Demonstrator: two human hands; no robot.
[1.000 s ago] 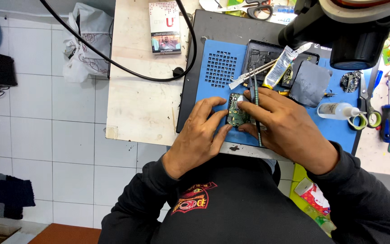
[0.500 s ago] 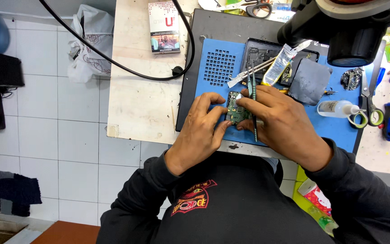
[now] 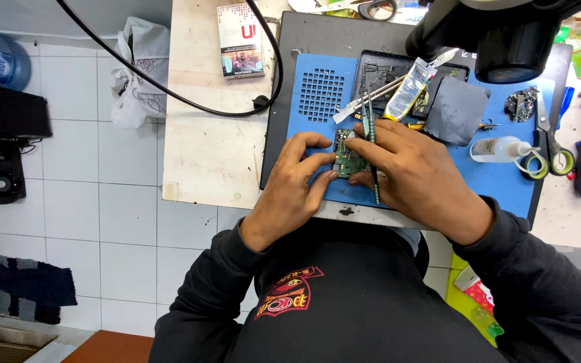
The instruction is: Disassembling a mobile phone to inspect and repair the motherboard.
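Circuit board (image 3: 348, 158) lies on blue mat (image 3: 506, 185) above tiled floor (image 3: 89, 202).

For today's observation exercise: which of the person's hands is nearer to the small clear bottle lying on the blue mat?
Right. The right hand lies just beside the clear bottle, on the bottle's left in the picture. The left hand sits farther off, beyond the green circuit board.
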